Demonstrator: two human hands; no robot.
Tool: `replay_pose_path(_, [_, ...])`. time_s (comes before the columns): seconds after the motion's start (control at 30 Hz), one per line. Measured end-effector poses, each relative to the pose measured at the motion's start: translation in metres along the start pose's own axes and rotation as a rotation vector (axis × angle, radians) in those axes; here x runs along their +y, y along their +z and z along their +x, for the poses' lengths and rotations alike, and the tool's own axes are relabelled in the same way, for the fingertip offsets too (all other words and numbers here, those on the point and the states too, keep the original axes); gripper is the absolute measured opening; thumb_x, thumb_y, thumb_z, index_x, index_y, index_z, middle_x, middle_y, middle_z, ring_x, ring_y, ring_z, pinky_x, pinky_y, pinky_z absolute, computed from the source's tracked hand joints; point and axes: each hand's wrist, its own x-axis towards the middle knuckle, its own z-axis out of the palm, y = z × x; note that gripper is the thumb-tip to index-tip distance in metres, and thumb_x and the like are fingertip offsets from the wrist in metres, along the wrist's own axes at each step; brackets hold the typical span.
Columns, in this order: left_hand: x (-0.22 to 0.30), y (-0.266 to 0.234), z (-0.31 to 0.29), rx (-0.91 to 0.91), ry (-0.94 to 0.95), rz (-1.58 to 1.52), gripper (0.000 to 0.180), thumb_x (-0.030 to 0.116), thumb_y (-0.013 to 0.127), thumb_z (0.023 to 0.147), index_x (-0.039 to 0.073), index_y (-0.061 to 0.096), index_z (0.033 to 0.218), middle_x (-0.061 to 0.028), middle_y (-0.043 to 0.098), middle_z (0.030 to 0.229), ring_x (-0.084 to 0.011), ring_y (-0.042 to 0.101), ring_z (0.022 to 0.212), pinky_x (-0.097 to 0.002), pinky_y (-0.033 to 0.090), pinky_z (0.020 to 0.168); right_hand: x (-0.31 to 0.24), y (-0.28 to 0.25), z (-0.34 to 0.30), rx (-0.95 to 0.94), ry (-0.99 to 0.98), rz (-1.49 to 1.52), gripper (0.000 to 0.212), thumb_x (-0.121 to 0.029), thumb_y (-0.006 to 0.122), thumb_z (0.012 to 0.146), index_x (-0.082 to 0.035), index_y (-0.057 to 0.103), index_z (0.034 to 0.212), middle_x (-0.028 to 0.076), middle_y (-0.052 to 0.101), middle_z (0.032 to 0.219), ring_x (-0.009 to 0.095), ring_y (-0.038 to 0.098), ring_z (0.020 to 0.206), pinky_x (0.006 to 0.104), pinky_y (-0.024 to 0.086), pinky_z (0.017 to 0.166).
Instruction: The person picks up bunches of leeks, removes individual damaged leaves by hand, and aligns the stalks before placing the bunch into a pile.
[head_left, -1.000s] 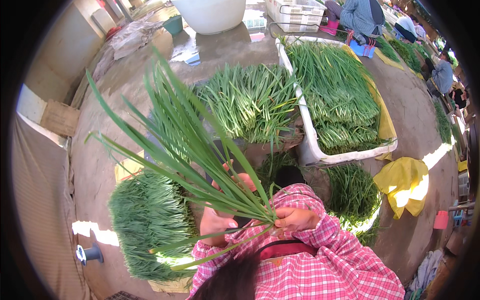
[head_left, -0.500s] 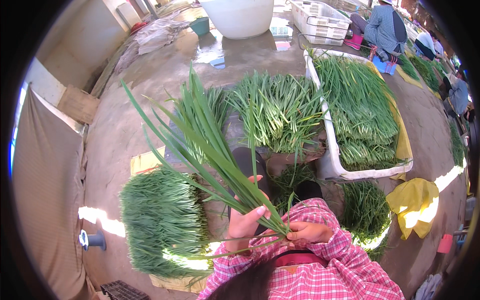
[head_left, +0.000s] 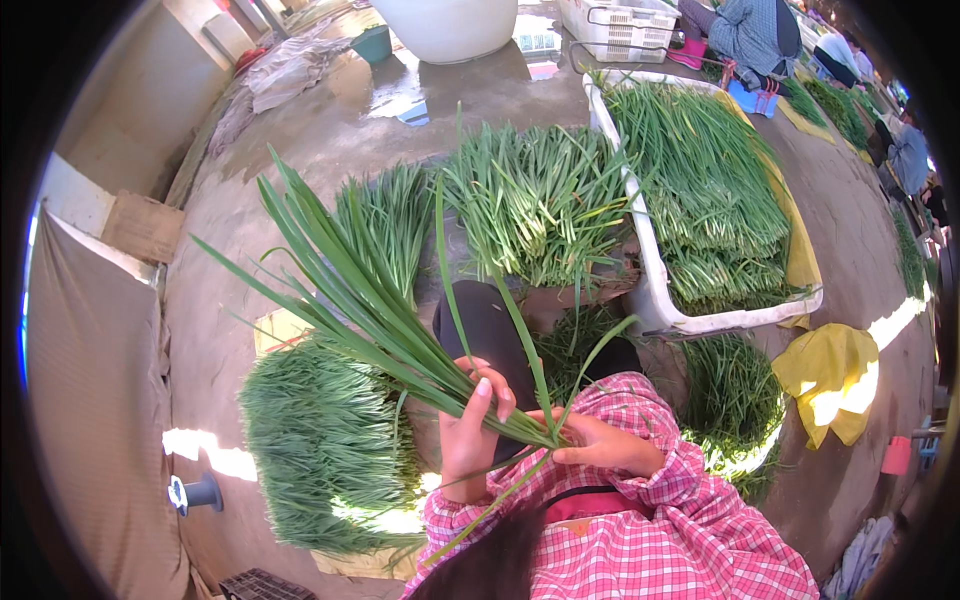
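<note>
The left hand point(head_left: 474, 432) is closed around a bunch of long green leaves point(head_left: 385, 330), just below the centre of the frame, with its thumb and fingers wrapped about the lower stalks. The right hand point(head_left: 608, 445), beside it to the right, pinches the stalk ends of the same bunch. The leaves fan out from the hands toward the upper left, while a few loose blades stick up and one hangs toward the bottom edge. At the lower left lies a broad leaf pile point(head_left: 320, 440), near a grey spool point(head_left: 197, 494). Above the hands, a second pile point(head_left: 540, 200) sits in the upper middle, with a narrower heap point(head_left: 388, 225) to its left. Right of these stands a white tub point(head_left: 650, 258) filled with leaves, and a yellow cloth point(head_left: 828, 375) lies at the right. A large pale basin point(head_left: 450, 28) and a green bucket point(head_left: 373, 43) stand along the top, and a seated person point(head_left: 745, 40) is at the upper right.
</note>
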Motion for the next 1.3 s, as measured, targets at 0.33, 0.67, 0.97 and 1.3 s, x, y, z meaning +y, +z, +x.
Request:
replay_pose_path(0.33, [-0.011, 0.001, -0.001, 0.050, -0.033, 0.000, 0.017, 0.008, 0.040, 0.084, 0.005, 0.037, 0.100, -0.0134, 0.050, 0.084, -0.0181, 0.048, 0.071, -0.0264, 0.037, 0.057, -0.002, 0.005, -0.006, 0.266, -0.121, -0.047, 0.034, -0.022, 0.048, 0.083, 0.000, 0.046, 0.109, 0.008, 0.043, 0.108, 0.014, 0.044, 0.096, 0.0254, 0.038, 0.078])
replay_pose_path(0.67, [-0.020, -0.004, -0.006, -0.052, -0.140, -0.122, 0.021, 0.014, 0.039, 0.085, 0.007, 0.031, 0.104, -0.0206, 0.045, 0.107, -0.0300, 0.045, 0.099, -0.0422, 0.037, 0.085, 0.002, 0.007, -0.002, 0.421, -0.197, -0.335, 0.025, -0.017, 0.043, 0.085, -0.001, 0.052, 0.101, 0.007, 0.052, 0.091, 0.014, 0.050, 0.085, 0.0248, 0.040, 0.074])
replay_pose_path(0.97, [-0.013, 0.007, -0.001, 0.001, 0.082, -0.124, 0.017, 0.020, 0.036, 0.087, 0.010, 0.031, 0.100, -0.0032, 0.034, 0.060, -0.0110, 0.033, 0.054, -0.0260, 0.032, 0.054, -0.001, 0.005, -0.007, 0.394, -0.260, 0.625, 0.023, -0.017, 0.036, 0.088, 0.001, 0.048, 0.094, 0.003, 0.047, 0.075, 0.012, 0.047, 0.078, 0.0273, 0.039, 0.075])
replay_pose_path(1.3, [0.023, -0.022, 0.004, 0.171, 0.360, -0.131, 0.017, 0.021, 0.035, 0.088, 0.009, 0.036, 0.099, -0.0013, 0.032, 0.062, -0.0095, 0.030, 0.056, -0.0217, 0.030, 0.053, 0.006, -0.043, -0.042, 0.736, -0.226, 0.427, 0.015, -0.013, 0.037, 0.087, -0.001, 0.045, 0.091, -0.003, 0.035, 0.061, 0.006, 0.032, 0.053, 0.0199, 0.032, 0.057])
